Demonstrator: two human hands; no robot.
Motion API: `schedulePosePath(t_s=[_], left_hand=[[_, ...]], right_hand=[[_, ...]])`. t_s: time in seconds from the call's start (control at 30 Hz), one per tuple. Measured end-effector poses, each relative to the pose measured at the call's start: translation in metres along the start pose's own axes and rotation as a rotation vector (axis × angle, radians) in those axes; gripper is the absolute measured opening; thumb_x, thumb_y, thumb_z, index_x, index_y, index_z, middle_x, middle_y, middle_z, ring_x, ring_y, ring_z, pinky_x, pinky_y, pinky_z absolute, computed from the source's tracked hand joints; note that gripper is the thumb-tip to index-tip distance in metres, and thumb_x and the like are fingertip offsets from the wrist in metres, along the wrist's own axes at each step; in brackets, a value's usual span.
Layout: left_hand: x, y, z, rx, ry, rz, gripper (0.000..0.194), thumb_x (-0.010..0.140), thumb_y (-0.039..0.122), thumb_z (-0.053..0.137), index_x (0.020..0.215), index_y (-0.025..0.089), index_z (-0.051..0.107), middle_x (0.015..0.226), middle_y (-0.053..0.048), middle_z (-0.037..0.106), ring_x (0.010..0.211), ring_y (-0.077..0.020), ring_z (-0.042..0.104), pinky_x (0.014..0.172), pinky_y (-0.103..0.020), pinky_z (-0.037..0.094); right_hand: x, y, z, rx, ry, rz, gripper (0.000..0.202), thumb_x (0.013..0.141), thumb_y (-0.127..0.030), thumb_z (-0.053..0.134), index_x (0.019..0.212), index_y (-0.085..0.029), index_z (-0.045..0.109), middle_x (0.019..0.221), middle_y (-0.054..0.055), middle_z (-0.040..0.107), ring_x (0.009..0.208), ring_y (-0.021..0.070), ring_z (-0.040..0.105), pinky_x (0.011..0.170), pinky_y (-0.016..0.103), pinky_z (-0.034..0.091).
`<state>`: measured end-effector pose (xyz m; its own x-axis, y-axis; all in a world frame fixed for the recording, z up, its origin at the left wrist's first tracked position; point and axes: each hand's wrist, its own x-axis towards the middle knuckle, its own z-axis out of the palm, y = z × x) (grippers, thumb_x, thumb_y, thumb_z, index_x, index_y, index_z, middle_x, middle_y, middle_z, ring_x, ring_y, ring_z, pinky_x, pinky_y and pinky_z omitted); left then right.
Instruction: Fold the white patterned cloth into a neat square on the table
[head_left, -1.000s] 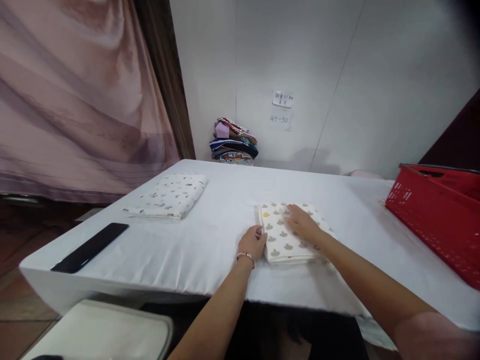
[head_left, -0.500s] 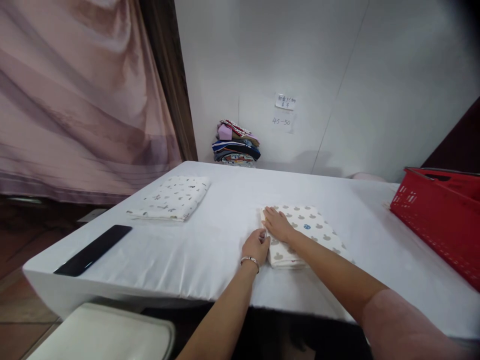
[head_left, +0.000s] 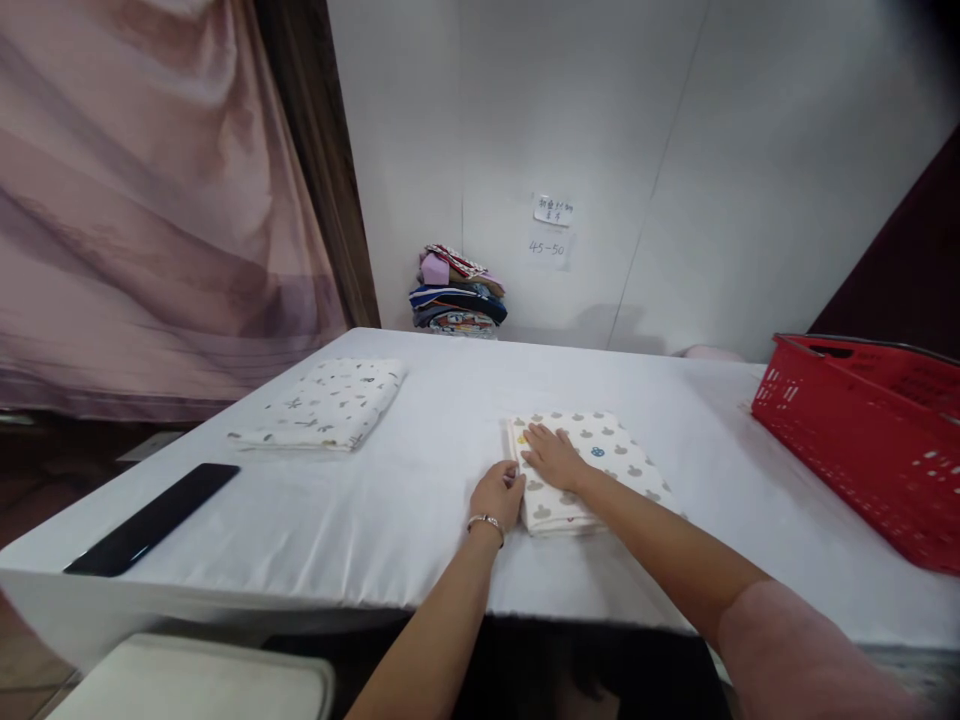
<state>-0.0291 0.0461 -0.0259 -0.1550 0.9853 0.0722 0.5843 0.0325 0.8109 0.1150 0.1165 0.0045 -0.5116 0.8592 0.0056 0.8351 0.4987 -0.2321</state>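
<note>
One spread right hand (head_left: 553, 457) likely steadies our folded grey-print cloth (head_left: 616, 458); our left hand (head_left: 496, 493) curls alongside, grip unclear.

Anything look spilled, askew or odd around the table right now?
Nothing looks spilled or damaged. Only the stack of folded fabrics beyond the far edge of the white-covered table looks untidy: its layers jut out unevenly. The gray-print folded cloth lies flat under the right hand, left hand at its edge.
</note>
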Motion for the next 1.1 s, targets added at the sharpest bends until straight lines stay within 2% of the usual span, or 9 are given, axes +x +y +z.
schedulePosePath(t_s=[0.2,0.3,0.43,0.57,0.73,0.9,1.1], left_hand=[[-0.001,0.000,-0.001,-0.014,-0.006,-0.009,0.025,0.078,0.030,0.055,0.102,0.024,0.060,0.090,0.000,0.065,0.078,-0.0120,0.060,0.072,-0.023,0.043],[-0.001,0.000,-0.002,-0.021,-0.008,-0.005,0.024,0.078,0.029,0.055,0.101,0.024,0.060,0.092,0.000,0.065,0.079,-0.0123,0.060,0.072,-0.023,0.042],[-0.001,0.001,-0.003,-0.019,-0.017,-0.019,0.024,0.078,0.030,0.055,0.102,0.025,0.060,0.093,0.000,0.065,0.081,-0.0131,0.060,0.073,-0.024,0.042],[-0.001,0.000,-0.002,-0.015,-0.018,-0.032,0.025,0.078,0.030,0.055,0.103,0.024,0.060,0.092,0.000,0.065,0.080,-0.0132,0.060,0.072,-0.025,0.042],[-0.001,-0.001,-0.002,-0.029,-0.007,-0.018,0.024,0.079,0.030,0.054,0.101,0.025,0.060,0.091,0.001,0.065,0.077,-0.0124,0.059,0.071,-0.024,0.043],[-0.001,-0.001,-0.002,-0.025,-0.006,-0.015,0.023,0.078,0.029,0.054,0.100,0.025,0.060,0.090,0.001,0.065,0.078,-0.0125,0.059,0.072,-0.024,0.043],[0.001,-0.003,0.000,-0.013,0.000,-0.012,0.022,0.078,0.029,0.055,0.099,0.024,0.060,0.090,0.001,0.065,0.078,-0.0120,0.059,0.071,-0.023,0.043]], right_hand=[[0.003,0.014,-0.008,0.015,0.012,0.018,0.051,0.090,-0.041,0.026,0.136,-0.019,0.031,0.146,0.009,0.022,0.134,0.0225,0.014,0.104,0.046,0.013],[0.003,0.033,-0.015,-0.048,0.052,0.123,0.052,0.089,-0.040,0.027,0.136,-0.018,0.030,0.146,0.010,0.021,0.134,0.0240,0.013,0.104,0.048,0.011],[0.003,0.054,-0.014,-0.103,0.002,0.227,0.056,0.088,-0.046,0.027,0.138,-0.020,0.027,0.147,0.009,0.020,0.134,0.0251,0.011,0.104,0.049,0.010],[0.006,0.057,-0.009,-0.128,-0.006,0.234,0.058,0.089,-0.049,0.023,0.139,-0.022,0.024,0.148,0.007,0.017,0.135,0.0239,0.010,0.105,0.048,0.009],[0.006,0.066,-0.016,-0.099,-0.004,0.201,0.058,0.088,-0.051,0.023,0.138,-0.021,0.026,0.147,0.008,0.019,0.135,0.0241,0.011,0.104,0.047,0.013],[0.006,0.082,-0.013,-0.155,0.030,0.288,0.059,0.088,-0.051,0.022,0.137,-0.018,0.029,0.147,0.009,0.020,0.134,0.0248,0.012,0.105,0.046,0.009],[0.007,0.082,-0.011,-0.135,0.018,0.284,0.059,0.088,-0.051,0.020,0.138,-0.020,0.026,0.147,0.008,0.019,0.135,0.0229,0.010,0.106,0.046,0.007]])
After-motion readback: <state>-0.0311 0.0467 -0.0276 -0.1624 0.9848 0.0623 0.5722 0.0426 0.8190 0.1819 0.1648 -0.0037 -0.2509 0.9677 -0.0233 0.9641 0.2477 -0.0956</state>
